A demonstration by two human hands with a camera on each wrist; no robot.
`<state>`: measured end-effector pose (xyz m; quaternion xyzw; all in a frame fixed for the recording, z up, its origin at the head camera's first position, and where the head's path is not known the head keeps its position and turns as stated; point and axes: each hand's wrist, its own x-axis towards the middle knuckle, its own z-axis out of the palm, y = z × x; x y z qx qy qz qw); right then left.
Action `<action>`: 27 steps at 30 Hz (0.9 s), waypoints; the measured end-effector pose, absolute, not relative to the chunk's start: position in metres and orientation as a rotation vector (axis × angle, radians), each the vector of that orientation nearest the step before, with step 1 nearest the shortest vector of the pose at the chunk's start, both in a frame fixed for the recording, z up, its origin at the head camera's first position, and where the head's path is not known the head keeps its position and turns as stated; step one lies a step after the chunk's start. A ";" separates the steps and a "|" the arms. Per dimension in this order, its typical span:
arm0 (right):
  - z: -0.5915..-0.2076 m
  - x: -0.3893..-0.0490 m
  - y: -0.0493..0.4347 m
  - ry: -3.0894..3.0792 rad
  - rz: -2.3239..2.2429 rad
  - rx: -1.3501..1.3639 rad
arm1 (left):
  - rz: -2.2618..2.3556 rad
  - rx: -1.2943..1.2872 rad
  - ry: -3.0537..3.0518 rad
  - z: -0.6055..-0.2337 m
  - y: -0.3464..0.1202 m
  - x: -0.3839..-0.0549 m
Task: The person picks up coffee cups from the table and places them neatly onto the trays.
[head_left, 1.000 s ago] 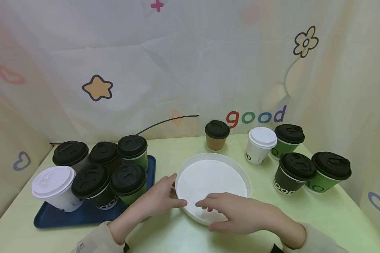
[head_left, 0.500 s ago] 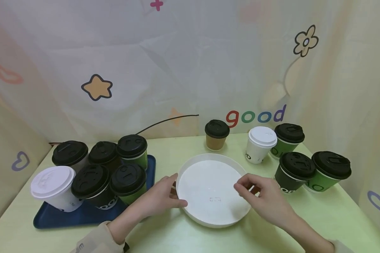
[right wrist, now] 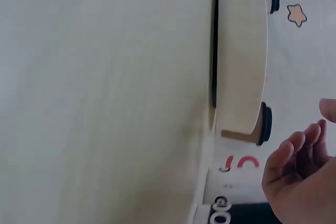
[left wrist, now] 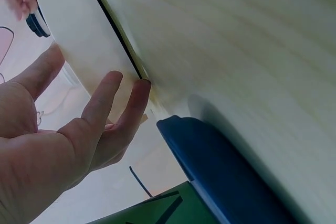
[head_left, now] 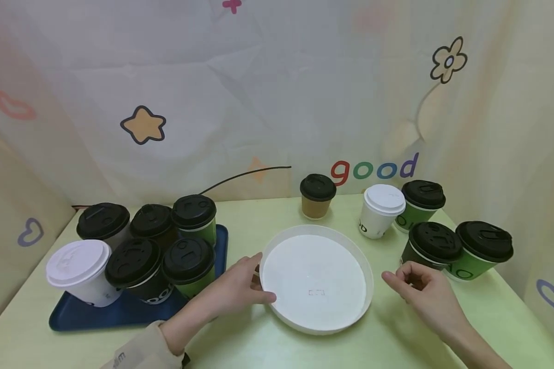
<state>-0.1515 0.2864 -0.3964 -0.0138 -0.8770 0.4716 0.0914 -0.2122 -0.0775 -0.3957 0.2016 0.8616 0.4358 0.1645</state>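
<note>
A round white tray [head_left: 314, 264] with a low raised rim lies mid-table, with a dark strip under its wall in both wrist views. At its left side is my left hand [head_left: 237, 287]; in the left wrist view its extended fingers [left wrist: 107, 90] touch the outer wall and its thumb reaches toward the rim. My right hand [head_left: 431, 302] hovers to the right of the tray, apart from it, with loosely curled fingers and nothing in them. The nearest thing to it is a black lidded coffee cup [head_left: 431, 243], which it partly overlaps in the head view.
A blue tray [head_left: 92, 318] at the left carries several lidded cups, one of them white [head_left: 80, 271]. On the right stand two green cups [head_left: 480, 251] and a white one [head_left: 379, 212]. Behind the round tray is a small brown cup [head_left: 316, 200]. A printed curtain [head_left: 258, 92] hangs behind.
My right hand has moved from over the tray's front to the right, off the tray. The tray sits slightly farther right, my left hand still at its side.
</note>
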 end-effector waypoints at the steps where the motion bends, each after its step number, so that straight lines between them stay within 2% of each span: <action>1: -0.397 -0.150 0.291 -2.635 1.393 -0.045 | 1.245 0.575 2.453 -0.396 -0.077 -0.212; 10: -0.399 -0.144 0.334 -2.847 1.391 -0.094 | 1.251 0.572 2.430 -0.395 -0.075 -0.212; 20: -0.397 -0.144 0.369 -3.005 1.208 -0.269 | 1.220 0.516 2.456 -0.393 -0.075 -0.212; 27: -0.405 -0.150 0.376 -2.887 1.229 -0.191 | 1.222 0.523 2.452 -0.394 -0.074 -0.214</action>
